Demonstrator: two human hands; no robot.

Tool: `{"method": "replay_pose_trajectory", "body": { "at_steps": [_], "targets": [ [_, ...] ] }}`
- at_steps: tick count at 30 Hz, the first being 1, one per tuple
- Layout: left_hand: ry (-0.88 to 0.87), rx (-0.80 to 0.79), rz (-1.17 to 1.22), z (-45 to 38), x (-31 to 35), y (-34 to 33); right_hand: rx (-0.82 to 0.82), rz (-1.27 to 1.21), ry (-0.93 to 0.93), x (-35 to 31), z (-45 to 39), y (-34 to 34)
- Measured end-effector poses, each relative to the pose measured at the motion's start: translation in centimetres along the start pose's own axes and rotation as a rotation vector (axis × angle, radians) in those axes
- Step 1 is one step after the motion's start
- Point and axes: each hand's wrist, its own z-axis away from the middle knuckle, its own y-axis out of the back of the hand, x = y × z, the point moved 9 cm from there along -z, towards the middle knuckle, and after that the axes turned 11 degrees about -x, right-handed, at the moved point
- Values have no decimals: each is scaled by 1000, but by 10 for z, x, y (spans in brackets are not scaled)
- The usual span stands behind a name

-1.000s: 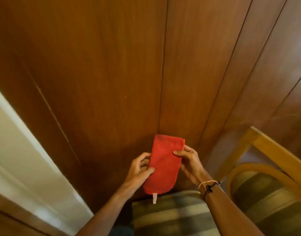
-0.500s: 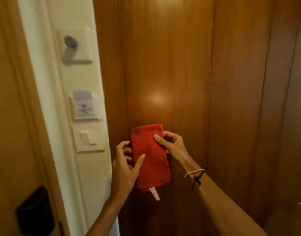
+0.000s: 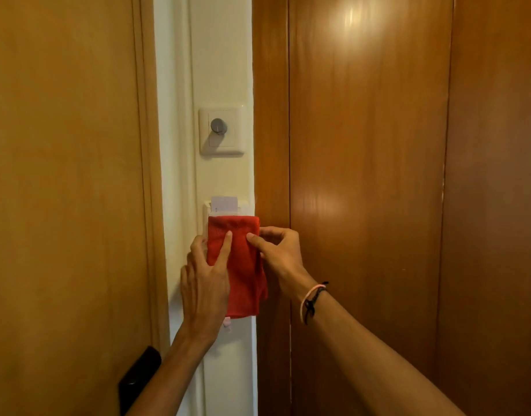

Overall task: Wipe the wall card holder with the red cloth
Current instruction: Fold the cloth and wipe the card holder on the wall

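I hold the red cloth (image 3: 237, 259) flat against the card holder (image 3: 225, 210) on the narrow white wall strip between the door frame and the wood panel. The cloth is folded into a long strip with its long axis vertical; its top edge lies just below the white card (image 3: 224, 203) standing in the slot, so the holder's front sits directly behind the cloth's upper part. My left hand (image 3: 205, 283) presses the cloth from the left, fingers (image 3: 226, 244) extended and flat, not closed around it. My right hand (image 3: 280, 253) pinches the cloth's upper right edge between thumb and fingers. Both hands are touching the cloth; the left covers more of it. I judge the wiping stroke is about to run along the holder's face.
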Motion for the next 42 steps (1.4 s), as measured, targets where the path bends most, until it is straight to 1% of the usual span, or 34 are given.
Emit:
{"method": "replay_pose_trajectory", "body": {
  "at_steps": [2,3,5,7,9,11,12,15,17,19,23,25,28,31,33,35,38,40,42],
  "targets": [
    [-36,-43,-185,-6,6,-16,48,20,-6,-1,-3,1],
    [-62,-44,-220,-8,11,-21,63,51,15,-4,-4,3],
    [-98,-37,-192,-10,18,-30,94,201,113,-17,-2,13],
    [-92,-10,-117,-6,22,-34,145,441,236,-35,5,28],
    [-55,14,-72,-7,25,-33,236,761,396,-56,12,42],
    [-24,12,-79,-16,28,-31,332,1055,576,-72,18,49],
    [-15,19,-108,-22,28,-30,368,1154,635,-74,17,51],
    [5,45,-171,-24,26,-38,442,1340,675,-65,5,57],
    [-1,30,-182,-12,22,-51,420,1469,665,-44,-2,55],
    [-15,51,-200,-12,20,-53,422,1584,666,-25,-6,52],
    [28,84,-156,-22,18,-47,524,1639,690,-15,-13,53],
    [15,59,-154,-10,17,-56,541,1639,701,-14,-16,54],
    [-1,54,-198,-19,11,-49,551,1624,720,-12,-15,55],
    [46,68,-148,-22,13,-42,557,1616,721,-15,-14,54],
    [32,42,-132,-8,17,-51,558,1606,724,-16,-14,55],
    [28,33,-131,-12,15,-48,553,1606,729,-16,-13,54],
    [96,83,-81,-34,14,-30,554,1603,725,-17,-14,54],
    [75,52,-83,-22,18,-38,554,1602,729,-17,-13,55],
    [23,-12,-143,-7,20,-49,539,1606,734,-16,-12,55]
  ]
}}
